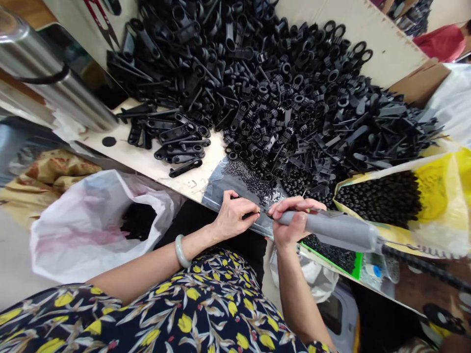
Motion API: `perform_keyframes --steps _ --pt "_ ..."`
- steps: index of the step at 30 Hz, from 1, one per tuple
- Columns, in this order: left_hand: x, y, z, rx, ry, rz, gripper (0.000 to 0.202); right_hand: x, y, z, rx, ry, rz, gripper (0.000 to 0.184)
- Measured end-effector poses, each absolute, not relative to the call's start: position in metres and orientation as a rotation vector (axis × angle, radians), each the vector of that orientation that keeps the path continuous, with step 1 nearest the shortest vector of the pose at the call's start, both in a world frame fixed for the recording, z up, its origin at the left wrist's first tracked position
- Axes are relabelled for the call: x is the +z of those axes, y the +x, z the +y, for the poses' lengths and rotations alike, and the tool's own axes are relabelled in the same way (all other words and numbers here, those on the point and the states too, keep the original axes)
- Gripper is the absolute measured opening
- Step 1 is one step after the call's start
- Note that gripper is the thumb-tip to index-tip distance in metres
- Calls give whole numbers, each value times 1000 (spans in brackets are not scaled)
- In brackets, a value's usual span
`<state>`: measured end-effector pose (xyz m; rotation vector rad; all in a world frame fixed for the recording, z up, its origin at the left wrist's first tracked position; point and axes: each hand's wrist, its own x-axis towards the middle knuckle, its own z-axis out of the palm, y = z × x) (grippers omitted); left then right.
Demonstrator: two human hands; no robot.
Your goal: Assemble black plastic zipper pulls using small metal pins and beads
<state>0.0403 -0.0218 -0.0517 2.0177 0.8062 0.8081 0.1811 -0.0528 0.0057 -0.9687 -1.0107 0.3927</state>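
Observation:
My right hand [292,223] is wrapped round a grey electric screwdriver [340,230], whose tip points left over the front edge of the table. Close to that tip, my left hand [237,214] pinches a small dark piece, mostly hidden by the fingertips. Just beyond both hands lie small metal bits [275,196] and a heap of tiny dark parts [245,174] on a grey cloth [217,184]. Behind them spreads a large pile of black plastic parts [265,93], rings and levers among them.
A steel flask [69,93] stands at the left, near red-handled scissors [101,22]. Black levers [184,139] lie left of the pile. Below left hangs a white bag [84,230]. At right are a yellow bag [441,186] of black pieces and a green tray [357,264].

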Motion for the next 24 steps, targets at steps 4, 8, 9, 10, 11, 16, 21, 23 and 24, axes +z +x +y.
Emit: perform_keyframes --steps 4,8,9,10,11,16,21,23,24 --pt "-52 40 -22 824 2031 802 9 0 181 -51 417 -959 -1002 20" --pt "-51 41 -23 841 2042 804 9 -1 181 -51 432 -967 -1004 19" --pt "-51 41 -23 842 2046 806 9 -1 180 -51 436 -960 -1006 19" --pt "-50 41 -23 839 2051 809 10 0 180 -51 443 -950 -1012 19" --pt "-49 41 -23 832 2055 811 11 0 179 -51 448 -939 -1018 19" --pt "-47 42 -23 793 2070 822 14 2 178 -52 436 -944 -1043 21" --pt "-44 42 -22 766 2057 826 17 5 178 -54 394 -978 -1047 25" --pt "-44 42 -22 757 2056 831 17 5 177 -54 402 -1002 -1044 26" --pt "-44 42 -22 753 2059 834 16 4 177 -54 408 -1018 -1042 26"
